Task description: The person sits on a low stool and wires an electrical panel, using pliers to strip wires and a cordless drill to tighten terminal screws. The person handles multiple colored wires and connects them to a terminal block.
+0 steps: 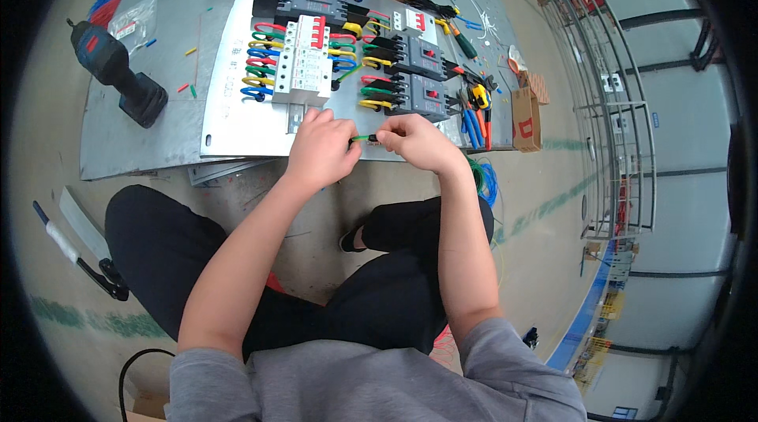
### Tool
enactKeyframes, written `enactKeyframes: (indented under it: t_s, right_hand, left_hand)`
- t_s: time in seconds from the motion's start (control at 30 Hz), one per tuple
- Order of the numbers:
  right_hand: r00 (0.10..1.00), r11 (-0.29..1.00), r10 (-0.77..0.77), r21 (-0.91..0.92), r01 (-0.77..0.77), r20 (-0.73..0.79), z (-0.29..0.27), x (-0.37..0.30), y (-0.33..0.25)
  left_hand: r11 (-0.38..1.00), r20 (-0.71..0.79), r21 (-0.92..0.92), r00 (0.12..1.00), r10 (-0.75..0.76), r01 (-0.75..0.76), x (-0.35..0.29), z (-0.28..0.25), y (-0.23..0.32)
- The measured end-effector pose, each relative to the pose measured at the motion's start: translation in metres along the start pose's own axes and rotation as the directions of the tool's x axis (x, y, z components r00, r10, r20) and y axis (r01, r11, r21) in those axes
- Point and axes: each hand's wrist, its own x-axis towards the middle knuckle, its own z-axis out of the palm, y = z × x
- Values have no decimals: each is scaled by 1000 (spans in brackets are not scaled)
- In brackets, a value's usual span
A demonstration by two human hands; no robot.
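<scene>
Over the front edge of the white mounting plate (237, 134), both my hands are closed on one short green wire (362, 138). My left hand (322, 150) pinches its left part. At the wire's dark right end are the closed fingertips of my right hand (422, 143); how they grip it is partly hidden. Just beyond my left hand stands a white row of circuit breakers (304, 67) with red levers and looped coloured wires. Grey moulded-case breakers (426, 94) sit beyond my right hand, and another grey breaker (312, 2) lies at the far end.
A cordless drill (118, 75) stands on the grey table (118, 150) at left. Pliers (471, 122), a yellow tool (480, 96) and a screwdriver (464, 41) lie at right, near a cardboard box (525, 118). Wire coils (487, 183) hang below the table's right side.
</scene>
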Motion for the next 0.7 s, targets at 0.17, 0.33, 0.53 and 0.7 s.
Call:
enactKeyframes:
  t_s: [0.17, 0.33, 0.53, 0.7]
  right_hand:
    - [969, 988, -136, -103, 117, -205, 22, -4, -17]
    - [979, 971, -150, -205, 120, -141, 25, 2, -21]
    - [994, 999, -37, -7, 36, -107, 23, 7, -10]
    - [997, 991, 79, 105, -77, -12, 24, 7, -29]
  left_hand:
    - [999, 17, 38, 1000, 0, 0, 0, 0, -1]
    - [998, 23, 60, 1000, -10, 8, 0, 0, 0]
    - [986, -260, 114, 962, -86, 119, -31, 11, 31]
    - [296, -7, -702, 409, -912, 648, -74, 65, 102]
